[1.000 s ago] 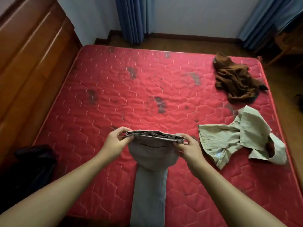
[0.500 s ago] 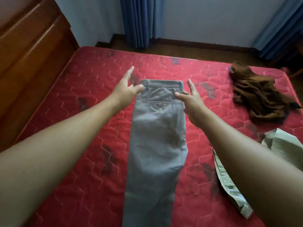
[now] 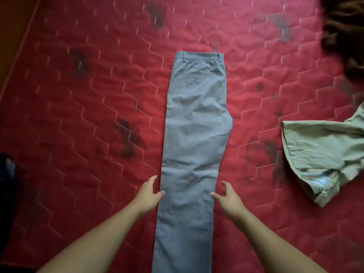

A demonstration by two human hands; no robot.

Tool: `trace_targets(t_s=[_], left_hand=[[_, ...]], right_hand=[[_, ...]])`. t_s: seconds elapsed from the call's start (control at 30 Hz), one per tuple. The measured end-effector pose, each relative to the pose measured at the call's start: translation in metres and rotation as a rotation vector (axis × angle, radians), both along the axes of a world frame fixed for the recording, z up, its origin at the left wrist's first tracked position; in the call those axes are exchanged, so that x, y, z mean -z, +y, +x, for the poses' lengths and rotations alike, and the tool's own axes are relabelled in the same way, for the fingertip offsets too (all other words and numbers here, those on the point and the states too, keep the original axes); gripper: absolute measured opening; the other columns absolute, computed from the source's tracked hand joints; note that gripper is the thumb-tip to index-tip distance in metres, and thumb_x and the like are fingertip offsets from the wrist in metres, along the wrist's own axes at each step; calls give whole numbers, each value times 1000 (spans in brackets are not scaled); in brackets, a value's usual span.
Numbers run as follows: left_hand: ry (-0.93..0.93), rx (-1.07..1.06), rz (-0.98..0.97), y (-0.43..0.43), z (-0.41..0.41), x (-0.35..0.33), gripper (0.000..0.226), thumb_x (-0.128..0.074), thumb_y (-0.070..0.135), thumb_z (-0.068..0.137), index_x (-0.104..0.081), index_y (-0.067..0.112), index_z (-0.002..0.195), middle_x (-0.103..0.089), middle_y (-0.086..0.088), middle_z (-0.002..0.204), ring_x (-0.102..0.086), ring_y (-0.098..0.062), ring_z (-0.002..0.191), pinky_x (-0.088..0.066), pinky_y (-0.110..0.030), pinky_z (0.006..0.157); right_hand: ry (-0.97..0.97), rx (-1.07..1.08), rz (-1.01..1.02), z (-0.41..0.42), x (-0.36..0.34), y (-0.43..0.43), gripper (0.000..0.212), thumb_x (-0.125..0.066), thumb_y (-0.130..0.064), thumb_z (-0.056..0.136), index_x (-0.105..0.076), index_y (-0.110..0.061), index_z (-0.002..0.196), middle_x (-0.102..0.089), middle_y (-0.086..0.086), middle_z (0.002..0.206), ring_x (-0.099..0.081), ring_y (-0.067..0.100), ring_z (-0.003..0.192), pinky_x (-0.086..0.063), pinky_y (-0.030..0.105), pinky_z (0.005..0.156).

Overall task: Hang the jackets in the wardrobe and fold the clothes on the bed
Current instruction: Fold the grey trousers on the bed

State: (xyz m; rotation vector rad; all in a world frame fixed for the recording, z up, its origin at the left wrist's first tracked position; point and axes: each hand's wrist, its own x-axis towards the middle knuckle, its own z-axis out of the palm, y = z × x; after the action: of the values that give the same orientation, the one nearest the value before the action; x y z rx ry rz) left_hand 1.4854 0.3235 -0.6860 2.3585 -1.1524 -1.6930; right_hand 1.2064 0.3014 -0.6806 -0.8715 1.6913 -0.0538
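A pair of grey trousers (image 3: 194, 134) lies flat and lengthwise on the red mattress (image 3: 78, 115), folded leg on leg, waistband at the far end. My left hand (image 3: 148, 194) rests on the mattress at the left edge of the legs, its thumb touching the cloth. On the right edge, my right hand (image 3: 228, 198) has its fingers loosely spread and a fingertip at the fabric. Neither hand grips anything.
A crumpled beige garment (image 3: 323, 154) lies on the mattress to the right. A brown garment (image 3: 346, 34) is heaped at the far right corner. A dark object (image 3: 7, 186) sits at the left edge of the bed.
I laid the trousers out flat and let go of the waistband. Both hands have drawn back down the legs toward me. The view has tilted down onto the bed.
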Motion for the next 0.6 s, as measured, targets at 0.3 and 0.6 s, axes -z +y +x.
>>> trace_targets(t_s=[0.3,0.6], left_hand=[[81,-271,94,76,-10,52,58,-73,5,89,-44,26,135,-56,-6,120,-58,-10,94,-44,-14,63],[258,-345,164,129,-8,61,46,-61,-6,88,-51,22,122,-68,-17,106,-69,-21,87,-58,-32,72]], right_hand=[[54,313,49,22,56,72,30,-75,-6,88,-56,-14,109,-67,4,101,-64,21,94,-53,35,87],[-76,236,24,21,62,133,12,-70,-5,90,-71,-16,86,-75,-1,86,-72,12,75,-61,28,73]])
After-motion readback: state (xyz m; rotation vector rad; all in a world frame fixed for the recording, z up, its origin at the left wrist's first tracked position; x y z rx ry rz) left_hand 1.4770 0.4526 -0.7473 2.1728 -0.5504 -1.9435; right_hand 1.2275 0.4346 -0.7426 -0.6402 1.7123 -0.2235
